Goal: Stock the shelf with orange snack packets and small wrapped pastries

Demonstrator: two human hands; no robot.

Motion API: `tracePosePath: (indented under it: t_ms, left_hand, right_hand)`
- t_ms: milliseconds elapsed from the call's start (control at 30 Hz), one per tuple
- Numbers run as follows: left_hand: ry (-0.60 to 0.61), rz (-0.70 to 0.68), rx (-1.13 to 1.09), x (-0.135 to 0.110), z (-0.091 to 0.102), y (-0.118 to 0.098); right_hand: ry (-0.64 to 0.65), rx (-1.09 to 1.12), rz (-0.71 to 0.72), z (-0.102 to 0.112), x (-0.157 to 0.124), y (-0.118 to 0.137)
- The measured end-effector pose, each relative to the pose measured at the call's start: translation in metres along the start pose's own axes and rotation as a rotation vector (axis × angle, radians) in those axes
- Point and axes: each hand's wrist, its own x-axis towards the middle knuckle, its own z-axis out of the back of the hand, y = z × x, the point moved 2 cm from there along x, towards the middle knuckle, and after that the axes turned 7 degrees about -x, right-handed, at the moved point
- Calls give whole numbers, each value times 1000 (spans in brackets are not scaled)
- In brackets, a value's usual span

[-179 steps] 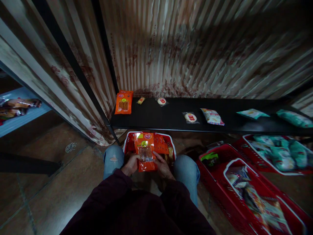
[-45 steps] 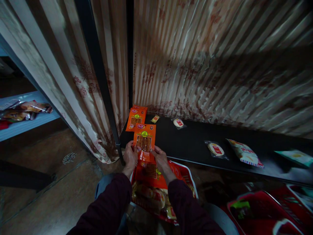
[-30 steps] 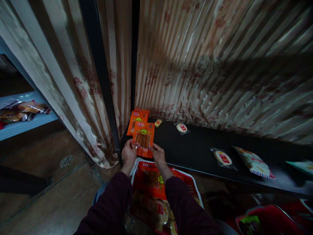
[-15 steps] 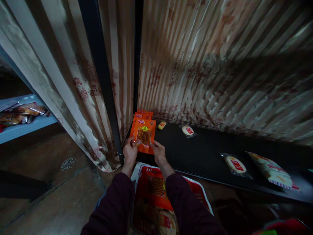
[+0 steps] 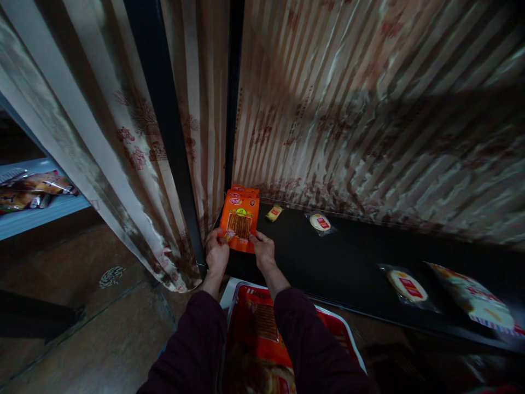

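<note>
Both hands grip an orange snack packet point(image 5: 241, 223) with a clear window showing brown sticks. My left hand point(image 5: 217, 253) pinches its lower left edge, and my right hand point(image 5: 263, 250) its lower right edge. The packet is over the left end of a black shelf point(image 5: 299, 251), overlapping more orange packets point(image 5: 246, 191) behind it, mostly hidden. A small yellow packet point(image 5: 274, 213) lies just to the right. Below my forearms stands a red basket point(image 5: 334, 328) with a white rim, holding another orange packet point(image 5: 262, 320) and other wrapped food, partly hidden by my sleeves.
Farther right on the shelf lie a round wrapped cake point(image 5: 320, 221), a second wrapped cake point(image 5: 408, 285) and a larger bag point(image 5: 471, 295). A dark post point(image 5: 162, 104) and pleated curtains point(image 5: 328, 109) border the shelf. Another shelf point(image 5: 45, 210) with bagged food is at left.
The held orange packet has moved slightly back, covering more of the packets behind it. Both hands went with it and keep their grip. The view has shifted a little.
</note>
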Motion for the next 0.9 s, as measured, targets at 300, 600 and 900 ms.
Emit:
tracePosePath:
  t_ms: [300, 600, 900]
  left_hand:
    - [23, 73, -33, 12, -7, 12]
    - [55, 90, 48, 19, -9, 6]
    - [111, 3, 114, 21, -12, 5]
  right_hand:
    - [-70, -219, 51, -8, 15, 0]
    - [-99, -533, 81, -14, 25, 9]
    - [-92, -854, 51, -13, 19, 21]
